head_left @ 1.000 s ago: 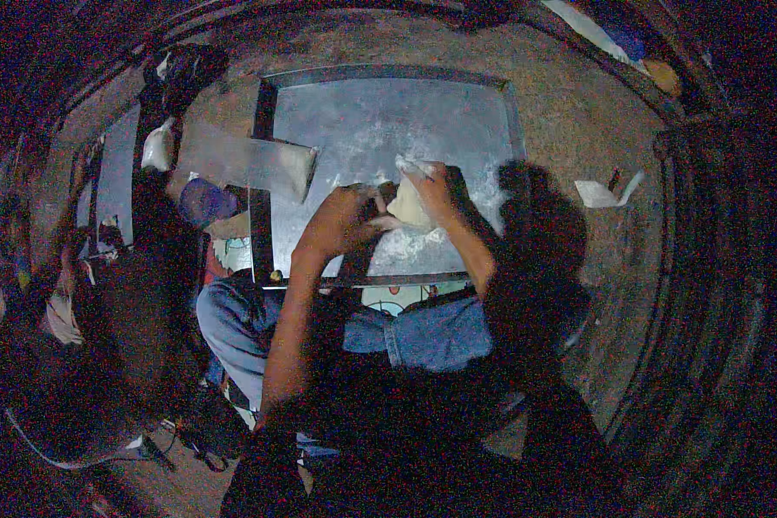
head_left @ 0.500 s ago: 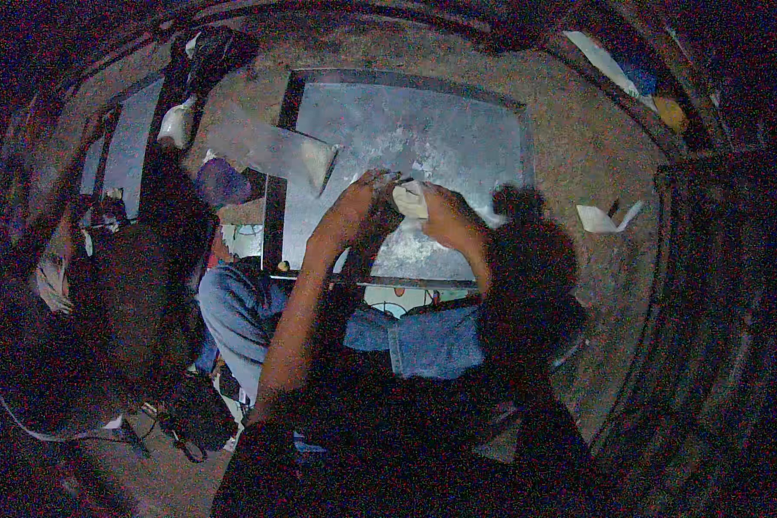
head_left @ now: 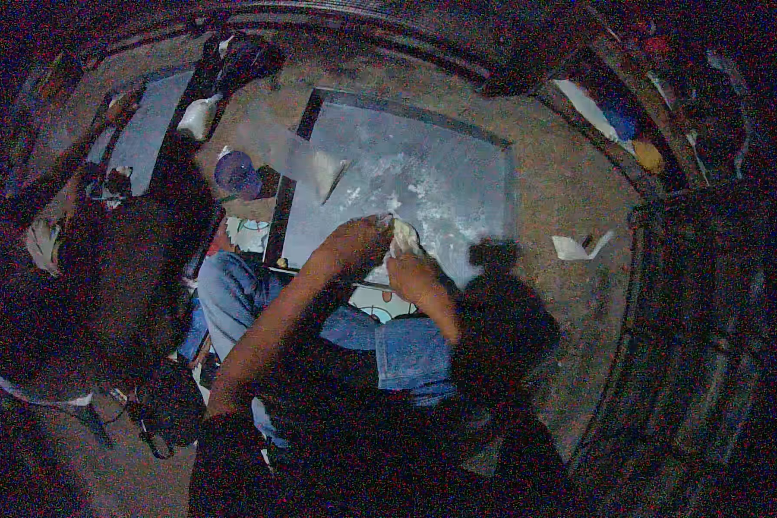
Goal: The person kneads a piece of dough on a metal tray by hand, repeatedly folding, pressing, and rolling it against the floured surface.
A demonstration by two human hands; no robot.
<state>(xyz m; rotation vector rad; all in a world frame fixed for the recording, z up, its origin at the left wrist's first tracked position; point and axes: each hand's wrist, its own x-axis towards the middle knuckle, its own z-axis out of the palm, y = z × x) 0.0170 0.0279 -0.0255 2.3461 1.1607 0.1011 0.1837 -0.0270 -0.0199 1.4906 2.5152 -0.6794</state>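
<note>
Both my hands meet over the near part of a grey-blue board with a dark raised rim. A small pale, crumpled piece is between them; whether it is dough, cloth or a little packet I cannot tell. My left hand grips its left side, with the fingertips partly hidden. My right hand closes on its lower end. White powder is smeared over the board beyond my hands. At the board's left edge lies a clear plastic bag with whitish contents at its near end.
A purple round container stands left of the board. Farther back sits a white filled bag. On the left another person works at a second board. A folded white sheet lies on the floor at right.
My hands have come nearer to me, toward the board's near edge, with the pale piece. My right hand has shifted below it, and the piece looks more crumpled. The whole view has tilted slightly.
</note>
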